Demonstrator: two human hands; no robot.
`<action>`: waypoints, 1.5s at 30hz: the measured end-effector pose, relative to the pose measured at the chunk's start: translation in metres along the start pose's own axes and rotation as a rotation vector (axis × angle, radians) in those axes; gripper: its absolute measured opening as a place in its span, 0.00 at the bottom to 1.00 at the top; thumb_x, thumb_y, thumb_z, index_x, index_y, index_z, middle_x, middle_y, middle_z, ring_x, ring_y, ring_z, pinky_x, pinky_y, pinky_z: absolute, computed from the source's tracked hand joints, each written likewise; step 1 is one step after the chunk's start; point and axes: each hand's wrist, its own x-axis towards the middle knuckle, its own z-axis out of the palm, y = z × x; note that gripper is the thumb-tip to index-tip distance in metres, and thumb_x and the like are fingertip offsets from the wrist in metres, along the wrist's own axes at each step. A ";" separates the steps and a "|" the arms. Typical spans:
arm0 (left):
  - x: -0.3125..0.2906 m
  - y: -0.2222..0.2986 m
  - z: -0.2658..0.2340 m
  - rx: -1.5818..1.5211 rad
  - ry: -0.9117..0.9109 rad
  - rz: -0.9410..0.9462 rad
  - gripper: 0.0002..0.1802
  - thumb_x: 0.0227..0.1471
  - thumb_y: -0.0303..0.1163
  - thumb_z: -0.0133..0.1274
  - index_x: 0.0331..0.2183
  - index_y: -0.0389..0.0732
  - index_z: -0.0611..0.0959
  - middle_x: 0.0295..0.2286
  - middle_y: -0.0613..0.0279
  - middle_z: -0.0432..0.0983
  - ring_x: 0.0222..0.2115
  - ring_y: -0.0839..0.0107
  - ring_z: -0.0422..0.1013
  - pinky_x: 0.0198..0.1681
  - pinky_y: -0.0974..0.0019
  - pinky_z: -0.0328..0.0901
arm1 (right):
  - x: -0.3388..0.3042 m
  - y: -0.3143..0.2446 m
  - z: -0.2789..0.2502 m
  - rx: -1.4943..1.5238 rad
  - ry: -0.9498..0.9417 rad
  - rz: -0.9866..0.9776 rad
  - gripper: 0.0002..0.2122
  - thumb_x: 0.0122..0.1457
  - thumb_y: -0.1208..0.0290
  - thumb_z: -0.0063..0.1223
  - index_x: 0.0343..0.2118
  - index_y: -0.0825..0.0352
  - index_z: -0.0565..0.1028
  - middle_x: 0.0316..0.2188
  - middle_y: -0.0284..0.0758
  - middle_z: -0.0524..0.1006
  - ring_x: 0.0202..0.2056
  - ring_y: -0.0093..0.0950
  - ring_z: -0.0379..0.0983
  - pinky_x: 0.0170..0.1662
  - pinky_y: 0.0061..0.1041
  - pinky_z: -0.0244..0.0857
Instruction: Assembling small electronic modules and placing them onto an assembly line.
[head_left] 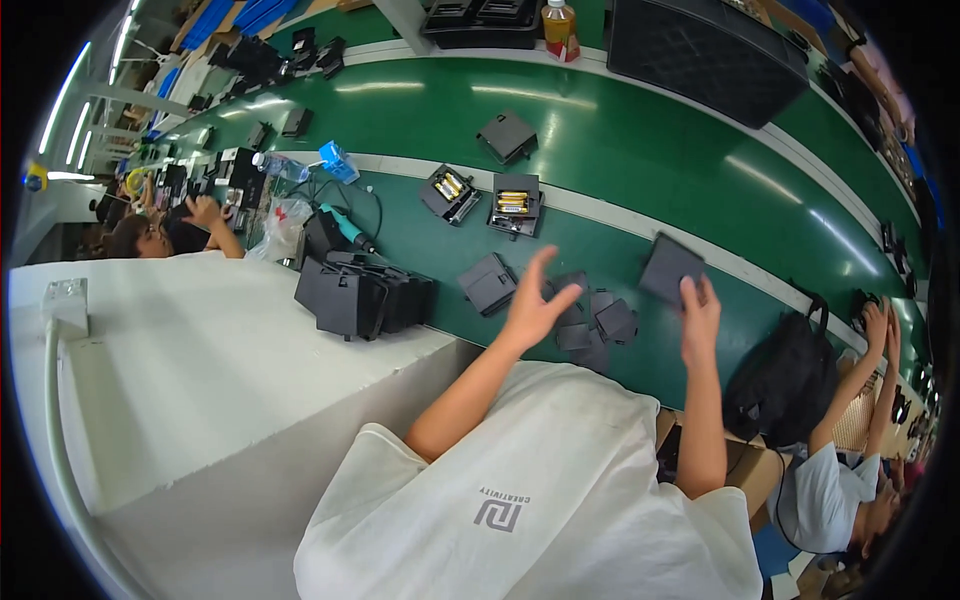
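Observation:
My right hand [701, 318] grips a flat, squarish dark grey plastic case [668, 266] by its near edge, raised over the right part of the green bench. My left hand [536, 305] is open, thumb and fingers spread, with nothing in it. Just left of it lies a similar dark case [486, 284]. Between my hands is a loose pile of small dark plastic covers [613, 322], partly hidden by the left hand. Farther off, two dark battery housings [515, 203] lie with their battery compartments uncovered and batteries showing.
Several black housings [350, 296] are stacked at left beside a teal power screwdriver [348, 229]. Another dark case [507, 136] lies on the green belt [400, 105]. A black bag [785, 375] is at right. A white ledge [220, 350] borders my left. Co-workers sit on both sides.

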 end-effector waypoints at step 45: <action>-0.020 0.019 0.018 -0.568 0.104 -0.203 0.10 0.59 0.34 0.50 0.38 0.44 0.67 0.33 0.65 0.65 0.34 0.77 0.61 0.38 0.74 0.57 | -0.061 -0.033 0.085 -0.986 -0.641 -0.997 0.45 0.44 0.57 0.66 0.61 0.71 0.54 0.59 0.43 0.58 0.60 0.42 0.53 0.60 0.39 0.55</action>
